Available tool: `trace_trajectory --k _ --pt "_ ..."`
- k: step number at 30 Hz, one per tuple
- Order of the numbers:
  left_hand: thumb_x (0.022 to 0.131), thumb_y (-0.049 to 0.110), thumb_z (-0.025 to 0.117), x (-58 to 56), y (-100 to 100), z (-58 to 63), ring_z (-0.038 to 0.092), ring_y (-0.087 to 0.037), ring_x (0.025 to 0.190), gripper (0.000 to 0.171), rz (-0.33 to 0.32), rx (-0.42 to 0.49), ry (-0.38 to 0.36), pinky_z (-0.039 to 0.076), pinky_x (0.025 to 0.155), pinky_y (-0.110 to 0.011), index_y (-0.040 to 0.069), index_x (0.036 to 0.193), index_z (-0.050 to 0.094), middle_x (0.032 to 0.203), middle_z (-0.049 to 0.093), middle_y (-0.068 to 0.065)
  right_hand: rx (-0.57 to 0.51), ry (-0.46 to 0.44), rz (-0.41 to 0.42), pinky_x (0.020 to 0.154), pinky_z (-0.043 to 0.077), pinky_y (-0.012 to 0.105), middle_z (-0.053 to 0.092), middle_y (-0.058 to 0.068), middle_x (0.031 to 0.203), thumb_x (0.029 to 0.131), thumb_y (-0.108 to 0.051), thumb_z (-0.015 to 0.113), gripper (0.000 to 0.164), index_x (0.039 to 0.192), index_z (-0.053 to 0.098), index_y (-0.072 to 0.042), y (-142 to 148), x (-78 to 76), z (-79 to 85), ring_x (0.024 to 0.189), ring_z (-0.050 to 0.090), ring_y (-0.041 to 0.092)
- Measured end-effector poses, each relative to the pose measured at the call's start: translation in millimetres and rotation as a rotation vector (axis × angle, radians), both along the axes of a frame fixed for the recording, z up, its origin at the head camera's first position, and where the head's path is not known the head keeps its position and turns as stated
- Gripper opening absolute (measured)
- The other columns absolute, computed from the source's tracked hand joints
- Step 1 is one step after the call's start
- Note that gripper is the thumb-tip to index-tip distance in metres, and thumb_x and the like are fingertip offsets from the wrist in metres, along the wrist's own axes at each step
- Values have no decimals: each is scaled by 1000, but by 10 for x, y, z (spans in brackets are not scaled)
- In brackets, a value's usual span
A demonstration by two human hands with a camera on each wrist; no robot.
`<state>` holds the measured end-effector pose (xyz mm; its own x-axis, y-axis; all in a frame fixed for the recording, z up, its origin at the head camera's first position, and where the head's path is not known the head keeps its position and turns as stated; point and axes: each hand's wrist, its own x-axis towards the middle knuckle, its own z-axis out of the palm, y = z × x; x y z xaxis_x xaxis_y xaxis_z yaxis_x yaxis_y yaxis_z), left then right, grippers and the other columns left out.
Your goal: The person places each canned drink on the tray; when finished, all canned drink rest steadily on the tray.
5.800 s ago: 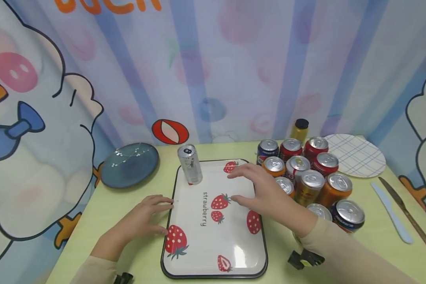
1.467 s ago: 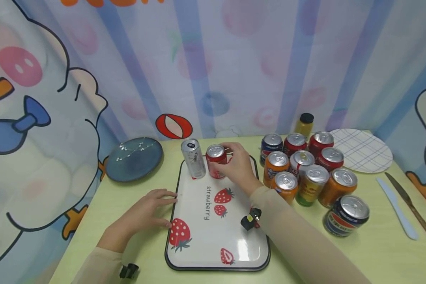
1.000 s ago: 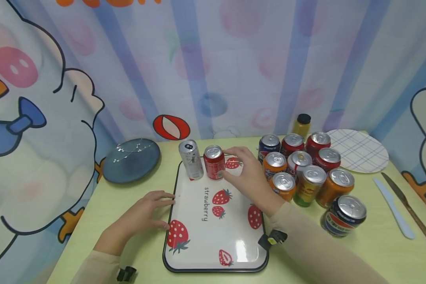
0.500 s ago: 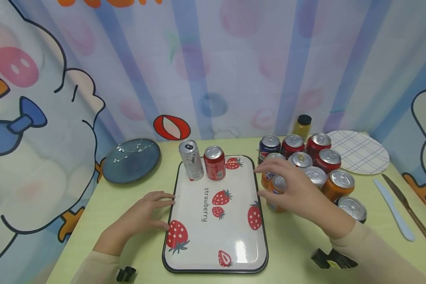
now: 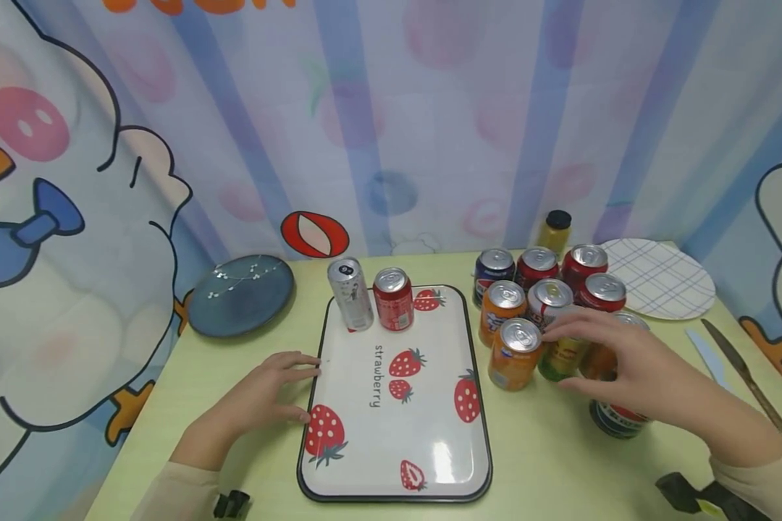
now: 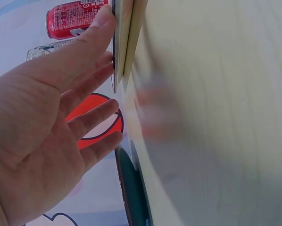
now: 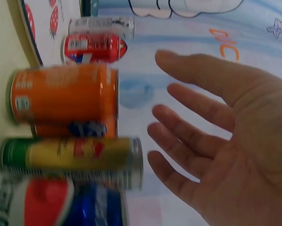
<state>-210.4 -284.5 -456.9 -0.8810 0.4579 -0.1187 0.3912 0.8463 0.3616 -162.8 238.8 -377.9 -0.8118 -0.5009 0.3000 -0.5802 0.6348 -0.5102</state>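
My left hand has its fingers at the left edge of the white strawberry-print tray; in the left wrist view the thumb and fingertips meet the tray's rim. On the tray's far left stand a slim silver can and a red soda can. My right hand hovers, fingers spread and holding nothing, over the front of the can group. Nearest to it are a yellow-green can, an orange can and a dark blue can, partly hidden under the hand.
Several more cans, including a red can and a blue can, stand close together right of the tray. A black-capped bottle and checked plate lie behind, a brown-handled knife far right, a dark plate back left.
The red can was set down on the tray beside the silver can and let go. My right hand then moved right and toward me, over the cans. The left hand stayed put.
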Motion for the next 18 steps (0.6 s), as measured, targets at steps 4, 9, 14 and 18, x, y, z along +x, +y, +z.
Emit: trace_trajectory --k 4,9,14,18 --pt "72 37 93 7 -4 -5 43 -35 146 76 20 0 -22 40 119 -59 17 140 66 151 56 -2 26 -54 18 66 60 24 64 -1 127 78 -19 92 57 129 67 -21 206 25 -4 82 65 -5" --pt "73 39 93 -2 -13 -12 42 -35 147 76 35 6 -38 39 120 -59 19 141 66 152 55 -1 125 52 -58 76 59 23 65 -13 124 70 -31 96 60 124 69 -33 435 61 -54 99 63 -4" --pt "73 41 92 -2 -13 -9 41 -34 147 76 44 4 -54 39 120 -60 21 141 66 152 54 0 228 38 -174 83 60 30 68 -12 124 69 -40 95 58 120 70 -36 645 98 -130 111 65 11" --pt "73 41 92 15 -21 3 41 -34 147 77 40 3 -40 39 119 -60 21 142 65 152 55 0 272 -12 -238 84 60 42 70 1 125 67 -44 95 62 122 70 -28 776 97 -191 113 63 29"
